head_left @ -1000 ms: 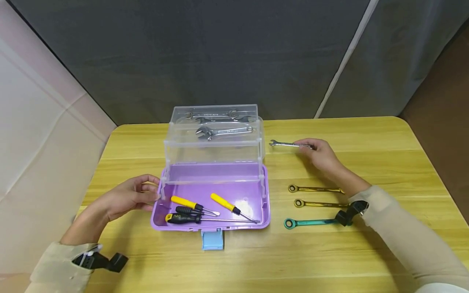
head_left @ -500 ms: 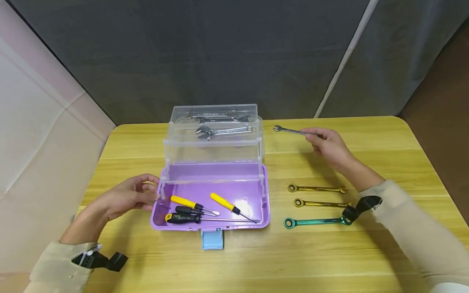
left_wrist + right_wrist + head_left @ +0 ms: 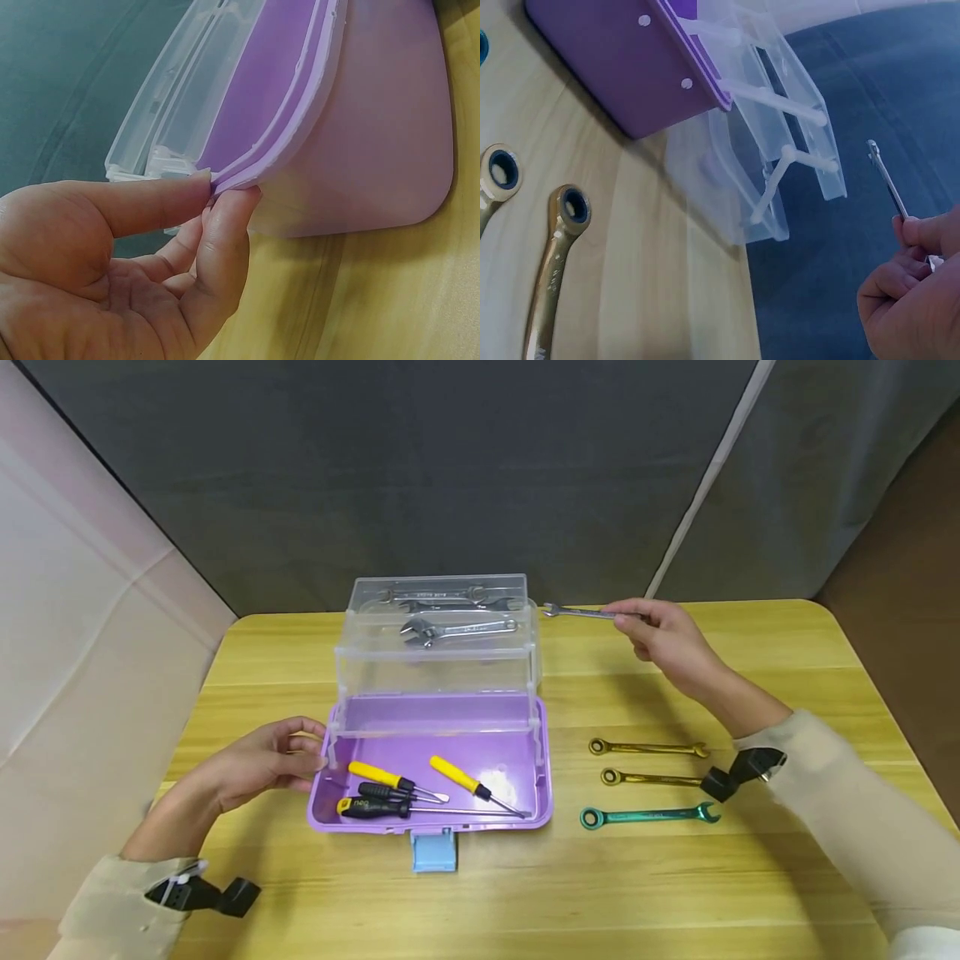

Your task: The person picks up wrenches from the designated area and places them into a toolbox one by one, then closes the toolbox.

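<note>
My left hand [image 3: 262, 762] pinches the left rim of a purple toolbox [image 3: 318, 814] between thumb and fingers, plain in the left wrist view. Off the box's right side, my right hand [image 3: 667, 639] holds a small silver wrench [image 3: 581, 612] by one end, raised above the table. Its open-ended jaw points left, near the clear tiered trays [image 3: 435, 670]. In the upper trays lie an adjustable wrench [image 3: 468, 628] and two silver wrenches [image 3: 461, 605]. Several screwdrivers, among them a black and yellow one [image 3: 375, 808] and a yellow-handled one [image 3: 453, 772], rest in the purple bottom.
Two gold ratchet wrenches [image 3: 648, 748] and a green ratchet wrench [image 3: 648, 816] lie on the wooden table [image 3: 570, 902] right of the box, below my right forearm. A blue latch [image 3: 433, 852] hangs at the box front. A dark curtain [image 3: 450, 468] rises behind the table.
My right hand has lifted the silver wrench up and away from me, drifting right and then back left toward the trays. My left hand has stayed on the rim.
</note>
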Available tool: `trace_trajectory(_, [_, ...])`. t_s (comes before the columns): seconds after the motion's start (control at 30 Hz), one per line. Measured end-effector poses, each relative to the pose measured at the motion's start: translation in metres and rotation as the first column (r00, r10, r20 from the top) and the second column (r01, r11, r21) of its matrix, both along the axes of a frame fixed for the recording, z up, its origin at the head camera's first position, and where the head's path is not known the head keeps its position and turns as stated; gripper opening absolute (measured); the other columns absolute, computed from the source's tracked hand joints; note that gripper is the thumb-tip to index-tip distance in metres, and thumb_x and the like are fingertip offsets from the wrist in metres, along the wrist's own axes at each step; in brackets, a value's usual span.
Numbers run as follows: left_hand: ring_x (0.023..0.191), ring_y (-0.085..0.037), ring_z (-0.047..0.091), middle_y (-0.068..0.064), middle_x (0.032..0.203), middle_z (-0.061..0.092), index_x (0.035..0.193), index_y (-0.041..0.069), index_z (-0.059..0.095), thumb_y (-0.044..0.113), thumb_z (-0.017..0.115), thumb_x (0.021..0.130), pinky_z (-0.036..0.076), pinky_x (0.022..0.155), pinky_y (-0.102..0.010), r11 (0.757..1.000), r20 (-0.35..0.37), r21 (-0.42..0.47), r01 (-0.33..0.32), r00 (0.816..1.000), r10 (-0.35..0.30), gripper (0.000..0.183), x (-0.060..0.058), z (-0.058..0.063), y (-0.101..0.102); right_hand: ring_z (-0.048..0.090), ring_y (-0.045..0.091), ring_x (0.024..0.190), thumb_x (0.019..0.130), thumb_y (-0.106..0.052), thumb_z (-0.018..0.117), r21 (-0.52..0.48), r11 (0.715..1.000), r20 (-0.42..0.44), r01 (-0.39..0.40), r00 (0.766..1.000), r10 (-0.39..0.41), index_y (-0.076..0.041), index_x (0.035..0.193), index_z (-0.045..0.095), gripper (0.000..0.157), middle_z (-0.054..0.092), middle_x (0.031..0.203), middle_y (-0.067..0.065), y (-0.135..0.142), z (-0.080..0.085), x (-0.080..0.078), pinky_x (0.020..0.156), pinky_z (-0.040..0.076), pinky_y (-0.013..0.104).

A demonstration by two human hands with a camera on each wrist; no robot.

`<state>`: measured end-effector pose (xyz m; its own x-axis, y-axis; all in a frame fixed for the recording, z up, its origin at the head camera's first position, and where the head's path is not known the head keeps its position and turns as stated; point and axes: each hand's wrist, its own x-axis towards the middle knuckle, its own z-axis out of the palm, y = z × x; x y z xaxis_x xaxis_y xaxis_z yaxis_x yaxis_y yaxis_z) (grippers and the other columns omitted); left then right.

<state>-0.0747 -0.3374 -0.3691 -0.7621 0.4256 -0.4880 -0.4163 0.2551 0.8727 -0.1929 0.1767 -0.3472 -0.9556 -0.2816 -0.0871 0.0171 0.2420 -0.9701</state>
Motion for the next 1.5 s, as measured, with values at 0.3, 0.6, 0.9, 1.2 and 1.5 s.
trace_trajectory(0.3, [0.092, -0.020, 0.071, -0.005, 0.102, 0.065, 0.123, 0.002, 0.045, 0.000, 0.057, 0.102, 0.062, 0.081, -0.033, 1.000, 0.005, -0.010, -0.006, 1.000, 0.006, 0.024, 0.000, 0.000, 0.000, 0.026, 0.014, 0.056, 0.107, -0.014, 0.053, 0.046, 0.998, -0.025, -0.036, 0.999, 0.037, 0.000, 0.130, 0.063, 0.029, 0.033, 0.071, -0.001, -0.027, 0.010, -0.004, 0.052, 0.027, 0.027])
trace_trajectory(0.6, [0.091, -0.019, 0.071, -0.004, 0.102, 0.065, 0.121, 0.004, 0.047, -0.002, 0.056, 0.102, 0.062, 0.079, -0.031, 1.000, 0.008, 0.011, 0.001, 1.000, -0.001, 0.022, 0.000, -0.001, 0.000, 0.034, 0.016, 0.058, 0.106, -0.017, 0.056, 0.123, 0.990, 0.002, -0.070, 0.998, 0.070, -0.007, 0.129, 0.067, 0.028, 0.048, 0.082, 0.004, -0.055, 0.013, -0.009, 0.053, 0.032, 0.025])
trace_trajectory(0.9, [0.092, -0.019, 0.071, -0.004, 0.103, 0.065, 0.122, 0.003, 0.046, -0.001, 0.056, 0.102, 0.062, 0.080, -0.032, 1.000, 0.001, 0.005, 0.007, 1.000, -0.007, 0.023, 0.000, -0.001, 0.000, 0.045, 0.025, 0.086, 0.105, -0.015, 0.057, 0.198, 0.974, 0.004, -0.112, 0.994, 0.113, -0.010, 0.128, 0.069, 0.026, 0.059, 0.123, 0.009, -0.077, 0.018, -0.011, 0.070, 0.040, 0.033])
trace_trajectory(1.2, [0.092, -0.019, 0.071, -0.005, 0.102, 0.065, 0.121, 0.003, 0.046, -0.001, 0.057, 0.101, 0.062, 0.081, -0.032, 1.000, 0.000, 0.006, 0.008, 1.000, -0.008, 0.023, 0.000, 0.000, 0.000, 0.048, 0.024, 0.105, 0.105, -0.012, 0.057, 0.218, 0.962, -0.008, -0.164, 0.986, 0.169, -0.008, 0.127, 0.070, 0.025, 0.061, 0.134, 0.006, -0.091, 0.023, -0.013, 0.081, 0.041, 0.034])
trace_trajectory(1.5, [0.091, -0.019, 0.071, -0.004, 0.102, 0.065, 0.121, 0.005, 0.047, -0.001, 0.057, 0.101, 0.062, 0.080, -0.032, 1.000, 0.011, 0.016, 0.003, 1.000, -0.003, 0.022, 0.000, -0.001, 0.000, 0.051, 0.025, 0.101, 0.105, -0.009, 0.056, 0.260, 0.943, 0.001, -0.207, 0.977, 0.214, -0.006, 0.123, 0.070, 0.023, 0.059, 0.138, 0.008, -0.101, 0.028, -0.012, 0.077, 0.042, 0.034])
